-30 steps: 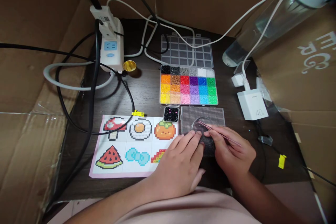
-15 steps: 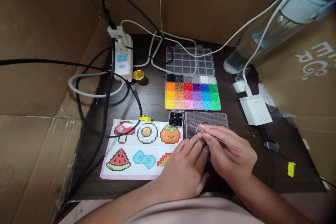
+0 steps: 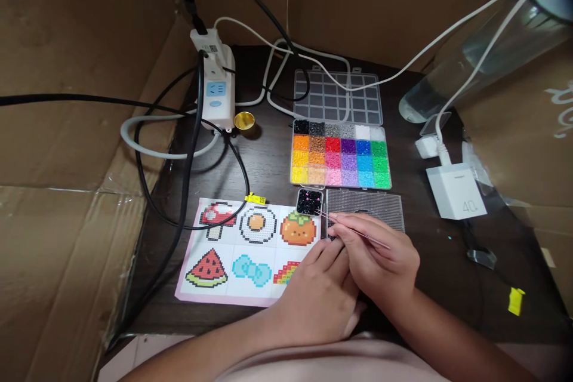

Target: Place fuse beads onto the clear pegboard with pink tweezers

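My right hand (image 3: 380, 256) pinches a thin pair of tweezers (image 3: 358, 230). The tips reach the small clear box of black beads (image 3: 308, 200), where a few pink beads also show. Beside that box lies a clear pegboard (image 3: 385, 206) with a dark outline of beads on it, partly covered by my right hand. My left hand (image 3: 320, 292) rests low over the pegboard's near side with fingers stretched forward, their tips partly hidden behind my right hand. Under its wrist side is a pattern sheet (image 3: 224, 286) with pixel pictures of a mushroom, egg, persimmon, watermelon, bow and a rainbow-coloured shape.
Behind the small box sits a sectioned bead case (image 3: 340, 155) with its clear lid (image 3: 335, 95) folded back. A power strip (image 3: 217, 89), looping black cable (image 3: 188, 161) and gold cap (image 3: 244, 120) are at left. A white charger (image 3: 455, 191) and water bottle (image 3: 474, 65) stand at right.
The tweezers have moved left from above the pegboard to the small box of black beads, along with my right hand. My left hand stays by the pegboard. The view has shifted slightly.
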Available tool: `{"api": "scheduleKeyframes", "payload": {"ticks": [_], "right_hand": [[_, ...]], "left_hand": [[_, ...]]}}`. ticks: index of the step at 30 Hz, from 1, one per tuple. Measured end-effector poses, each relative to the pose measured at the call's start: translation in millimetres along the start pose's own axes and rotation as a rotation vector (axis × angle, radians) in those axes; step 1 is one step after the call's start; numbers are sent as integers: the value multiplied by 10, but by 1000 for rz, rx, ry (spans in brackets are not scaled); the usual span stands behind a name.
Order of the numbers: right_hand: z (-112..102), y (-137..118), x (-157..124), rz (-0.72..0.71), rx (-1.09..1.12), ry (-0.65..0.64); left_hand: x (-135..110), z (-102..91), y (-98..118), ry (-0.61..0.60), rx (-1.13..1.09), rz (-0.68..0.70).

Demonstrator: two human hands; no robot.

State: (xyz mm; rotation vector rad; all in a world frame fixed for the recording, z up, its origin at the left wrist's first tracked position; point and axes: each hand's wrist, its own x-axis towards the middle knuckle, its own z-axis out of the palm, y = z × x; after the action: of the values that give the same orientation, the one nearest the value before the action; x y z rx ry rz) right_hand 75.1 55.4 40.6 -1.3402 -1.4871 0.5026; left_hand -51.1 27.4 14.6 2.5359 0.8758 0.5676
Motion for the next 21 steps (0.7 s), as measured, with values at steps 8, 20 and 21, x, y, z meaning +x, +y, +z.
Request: {"api": "scheduleKeyframes", "payload": {"ticks": [8, 20, 21], "right_hand": [[-2, 19, -7, 18, 8, -20], [4, 20, 1, 34, -12, -21], [6, 19, 2, 32, -11, -20]], "left_hand": [[-1, -13, 3, -23, 0, -8], [-7, -4, 5, -22, 6, -9], [-7, -1, 5, -21, 3, -8]]}}
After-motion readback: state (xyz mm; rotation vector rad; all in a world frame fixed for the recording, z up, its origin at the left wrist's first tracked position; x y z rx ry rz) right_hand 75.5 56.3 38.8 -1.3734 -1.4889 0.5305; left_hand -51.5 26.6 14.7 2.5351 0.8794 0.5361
